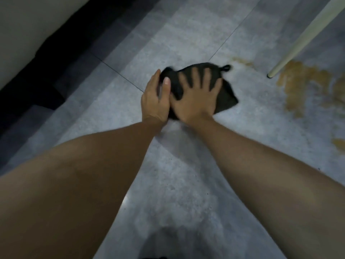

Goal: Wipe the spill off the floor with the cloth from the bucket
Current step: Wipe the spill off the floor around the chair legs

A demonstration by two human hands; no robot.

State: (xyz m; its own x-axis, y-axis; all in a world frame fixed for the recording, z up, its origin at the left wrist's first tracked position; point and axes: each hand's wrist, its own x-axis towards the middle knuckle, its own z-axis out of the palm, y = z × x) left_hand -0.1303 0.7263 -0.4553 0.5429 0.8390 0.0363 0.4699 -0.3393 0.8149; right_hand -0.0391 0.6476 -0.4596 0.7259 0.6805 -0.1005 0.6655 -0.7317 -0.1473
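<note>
A dark cloth (226, 96) with a small hanging loop lies flat on the grey tiled floor (186, 174). My right hand (196, 96) presses down on top of it, fingers spread wide. My left hand (155, 100) grips the cloth's left edge, thumb over the fabric. A brownish spill (298, 86) spreads over the floor to the right of the cloth, with a thin streak (242, 61) reaching toward it and a small patch (338, 143) nearer me. The cloth sits apart from the main spill. The bucket is out of view.
A pale furniture leg (298, 42) slants down to the floor at the spill's left edge. A light wall or cabinet (22, 34) with a dark gap (56, 62) beneath it runs along the left.
</note>
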